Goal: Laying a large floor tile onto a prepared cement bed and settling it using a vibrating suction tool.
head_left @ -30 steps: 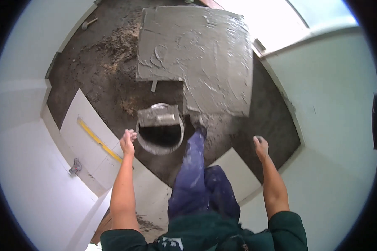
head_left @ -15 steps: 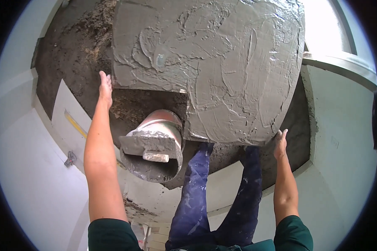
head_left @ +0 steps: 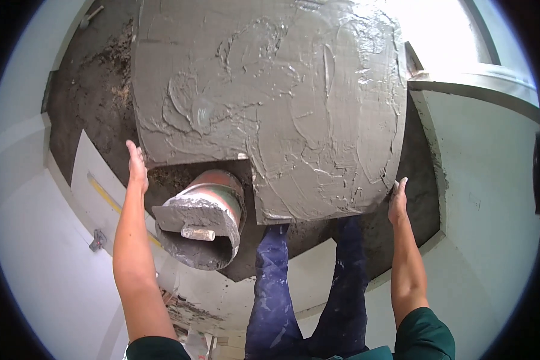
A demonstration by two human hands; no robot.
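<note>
A large tile (head_left: 318, 144), its facing side coated in wet grey mortar, fills the upper middle of the head view. It has a rectangular notch at its lower left corner. My left hand (head_left: 137, 168) grips the left edge just above the notch, thumb along the edge and most fingers hidden. At the lower right edge my right hand (head_left: 398, 203) holds the tile, its fingers partly out of sight behind. Under the notch stands a mortar-smeared bucket (head_left: 225, 192). A flat trowel (head_left: 168, 219) with a pale handle lies across its mouth.
Dark, rough mortar covers the floor (head_left: 81, 90). A pale panel (head_left: 93, 162) with a yellow strip lies at left, near a small grey object (head_left: 98, 240). A pale wall (head_left: 492, 174) and bright opening stand at right. My legs (head_left: 273, 282) are below the tile.
The tile has come lower and leftward in view, with both hands still on its edges. The bucket and trowel also appear farther left as the view shifts.
</note>
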